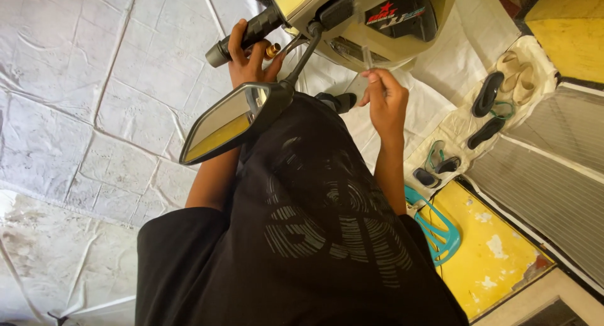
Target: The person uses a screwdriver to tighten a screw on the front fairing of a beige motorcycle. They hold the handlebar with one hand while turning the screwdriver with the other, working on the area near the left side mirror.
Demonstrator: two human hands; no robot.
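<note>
Two hands are working up at a scooter's handlebar, seen from above the person's black shirt (314, 238). Nearest the camera, the mirror (229, 121) is sitting on a thin dark stem (302, 59) running up to the bar mount. The left hand (248, 55) is curling around the black grip (248, 33), fingers wrapped over it, thumb side near a small brass fitting (272, 49) just beside the grip. The right hand (385, 99) is pinching a small clear tube-like piece (366, 55), fingertips closed on it, under the beige front panel (352, 18). What that piece is, cannot tell.

Handling, as a judgement: the mirror glass is looking fragile and the stem is acting as a lever, so taking hold at the stem base is safer than at the housing. The rubber grip is giving a firm, non-slip hold. The clear piece is looking light, thin and easy to drop or crush, so a light fingertip pinch is suiting it.

Farther off, sandals (487, 93) are lying on white sheeting (94, 81), and a teal chair (443, 235) is standing on yellow floor (491, 257).
</note>
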